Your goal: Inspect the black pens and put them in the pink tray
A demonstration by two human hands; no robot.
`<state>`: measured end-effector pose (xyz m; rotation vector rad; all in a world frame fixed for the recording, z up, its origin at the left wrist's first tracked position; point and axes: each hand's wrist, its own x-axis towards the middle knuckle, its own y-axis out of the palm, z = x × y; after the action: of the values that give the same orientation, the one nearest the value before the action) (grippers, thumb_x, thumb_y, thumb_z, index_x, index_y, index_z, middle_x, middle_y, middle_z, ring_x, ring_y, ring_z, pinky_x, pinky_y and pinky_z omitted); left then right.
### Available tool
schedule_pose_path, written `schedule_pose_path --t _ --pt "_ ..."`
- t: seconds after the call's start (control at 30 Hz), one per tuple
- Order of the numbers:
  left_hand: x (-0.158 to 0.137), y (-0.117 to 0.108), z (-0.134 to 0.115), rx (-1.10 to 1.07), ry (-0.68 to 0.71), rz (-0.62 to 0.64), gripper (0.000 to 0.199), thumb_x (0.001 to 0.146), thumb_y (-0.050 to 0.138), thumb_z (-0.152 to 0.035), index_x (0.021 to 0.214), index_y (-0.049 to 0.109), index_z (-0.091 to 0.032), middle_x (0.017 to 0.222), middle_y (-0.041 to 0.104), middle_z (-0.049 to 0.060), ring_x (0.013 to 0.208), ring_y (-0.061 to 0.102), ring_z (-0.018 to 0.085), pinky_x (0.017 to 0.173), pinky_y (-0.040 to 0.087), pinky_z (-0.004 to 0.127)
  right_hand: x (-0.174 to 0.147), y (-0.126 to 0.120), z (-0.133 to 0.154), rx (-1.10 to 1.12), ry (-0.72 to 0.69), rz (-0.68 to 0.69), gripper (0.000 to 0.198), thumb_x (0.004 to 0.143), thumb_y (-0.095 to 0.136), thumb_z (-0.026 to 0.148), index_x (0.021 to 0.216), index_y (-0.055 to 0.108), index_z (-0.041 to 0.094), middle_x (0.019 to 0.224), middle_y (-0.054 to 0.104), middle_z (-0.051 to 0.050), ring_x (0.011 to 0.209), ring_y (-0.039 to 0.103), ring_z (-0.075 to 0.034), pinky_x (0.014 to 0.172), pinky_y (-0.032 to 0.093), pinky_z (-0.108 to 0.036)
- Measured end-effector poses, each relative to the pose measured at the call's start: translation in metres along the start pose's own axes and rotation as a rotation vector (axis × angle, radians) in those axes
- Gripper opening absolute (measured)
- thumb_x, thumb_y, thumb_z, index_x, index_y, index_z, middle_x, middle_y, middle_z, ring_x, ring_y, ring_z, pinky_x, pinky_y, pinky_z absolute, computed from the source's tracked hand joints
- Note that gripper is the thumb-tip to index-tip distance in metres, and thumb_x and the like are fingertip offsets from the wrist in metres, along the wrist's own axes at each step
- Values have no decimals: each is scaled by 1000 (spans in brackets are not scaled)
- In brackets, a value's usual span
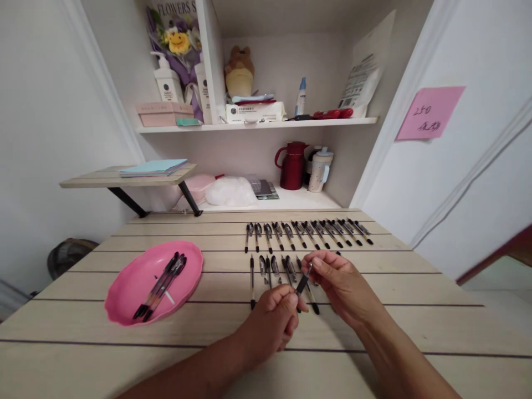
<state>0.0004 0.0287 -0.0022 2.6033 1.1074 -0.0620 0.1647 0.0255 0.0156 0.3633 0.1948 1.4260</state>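
My left hand is closed round the body of a pen, with its black grip sticking out beyond my fingers. At the pen's upper end, my right hand pinches close to a small silvery tip. Beneath and behind both hands lies a front row of pens with clips, caps and small parts beside them, partly hidden by my fingers. Farther back runs a longer row of pens, each with a loose cap near it. A pink scalloped tray on the left holds a few capped pens and a thin white piece.
The slatted wooden table meets a white shelf unit at the back. A small raised stand with black legs carries blue paper. A red jug and a pale cup stand behind. A pink note hangs on the right wall.
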Motion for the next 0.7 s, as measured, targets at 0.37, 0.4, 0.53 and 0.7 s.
schedule_pose_path --t 0.37,0.4,0.53,0.7 --pt "2 -3 -3 84 -15 30 28 82 40 -44 80 48 -17 45 35 -10 29 20 2 31 15 17 -3 -4 1 -97 -9 14 18 66 70 34 74 66 18 71 62 -2 64 48 -12 63 37 -25" --pt "2 -3 -4 94 -19 32 28 83 39 -44 81 48 -17 45 35 -10 29 20 3 31 14 18 -4 -4 0 -112 -5 18 19 65 71 34 73 66 18 71 62 -2 64 48 -12 63 37 -25" --pt "0 -2 -8 201 8 6 27 84 37 -41 80 49 -17 46 36 -9 33 23 3 36 17 18 -5 -5 -3 -138 25 40 19 64 72 34 70 66 17 68 60 -2 63 48 -12 60 37 -26" --pt "-5 -1 -10 435 158 -137 29 84 38 -40 79 53 -17 49 39 -6 46 33 8 47 26 21 -6 -2 -7 -151 24 10 21 63 72 36 64 62 18 60 56 0 58 45 -12 57 36 -25"
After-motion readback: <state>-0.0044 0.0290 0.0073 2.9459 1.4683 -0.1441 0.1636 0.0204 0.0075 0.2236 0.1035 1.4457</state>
